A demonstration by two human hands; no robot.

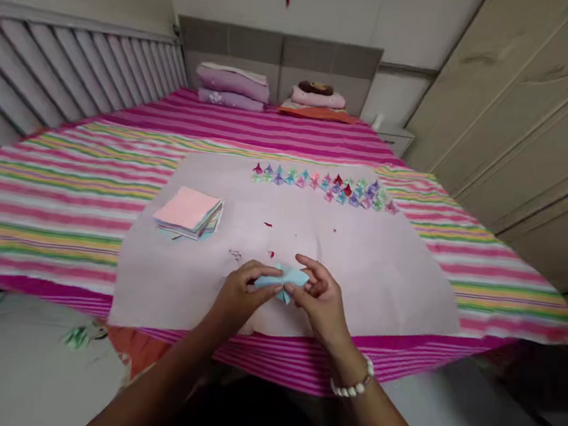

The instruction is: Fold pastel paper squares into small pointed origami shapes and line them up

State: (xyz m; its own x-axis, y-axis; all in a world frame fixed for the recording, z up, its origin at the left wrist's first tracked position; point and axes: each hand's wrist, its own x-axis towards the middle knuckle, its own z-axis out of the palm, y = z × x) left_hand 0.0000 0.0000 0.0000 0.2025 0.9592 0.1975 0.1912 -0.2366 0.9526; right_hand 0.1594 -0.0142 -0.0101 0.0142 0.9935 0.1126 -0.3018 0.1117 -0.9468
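A light blue piece of folded paper [296, 277] is held between my two hands, just above the near part of a pale sheet. My left hand [246, 288] pinches its left side between thumb and fingers. From the right, my right hand [323, 300] grips it with the thumb pressed on the near edge, the index finger raised off the paper. Pleats fan out below the thumbs, and the fingers cover part of the paper. A beaded bracelet [355, 387] circles my right wrist.
The pale sheet [166, 289] lies on a bed with a striped cover [52, 217]. On it are a stack of square papers [188, 209], rows of small folded paper pieces [327, 185], and red scraps [268, 224]. Folded blankets [233, 87] sit by the headboard.
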